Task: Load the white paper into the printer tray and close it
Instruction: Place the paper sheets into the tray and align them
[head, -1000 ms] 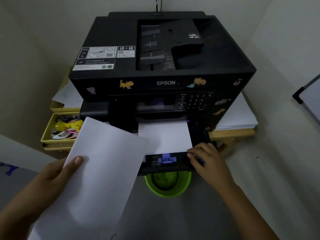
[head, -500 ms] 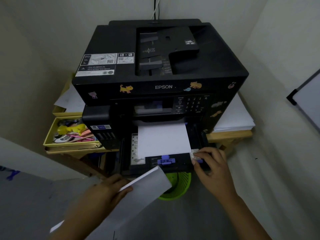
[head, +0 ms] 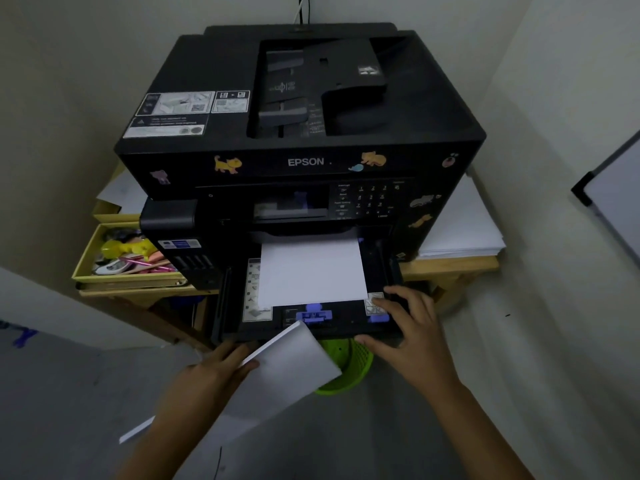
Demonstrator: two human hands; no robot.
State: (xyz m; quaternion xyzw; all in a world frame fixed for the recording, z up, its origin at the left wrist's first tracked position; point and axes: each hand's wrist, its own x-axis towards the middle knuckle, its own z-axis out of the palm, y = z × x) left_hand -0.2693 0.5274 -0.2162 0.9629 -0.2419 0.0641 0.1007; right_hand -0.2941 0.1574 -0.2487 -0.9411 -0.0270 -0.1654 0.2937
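A black Epson printer (head: 298, 133) stands on a wooden table. Its paper tray (head: 235, 320) is pulled out at the front and holds white sheets (head: 311, 271) with a purple guide (head: 313, 315) at their near edge. My left hand (head: 207, 375) grips a stack of white paper (head: 287, 368), tilted, just below the tray's front edge. My right hand (head: 408, 337) rests on the tray's front right corner, fingers over the rim and thumb under the front edge.
A green mesh bin (head: 349, 368) sits on the floor under the tray. A yellow box of small items (head: 128, 261) is left of the printer. A pile of white sheets (head: 464, 230) lies on the table to the right. A whiteboard edge (head: 609, 199) leans at far right.
The stack in my left hand dropped from over the tray's left side to below its front edge and turned edge-on. My right hand stayed at the tray's right corner.
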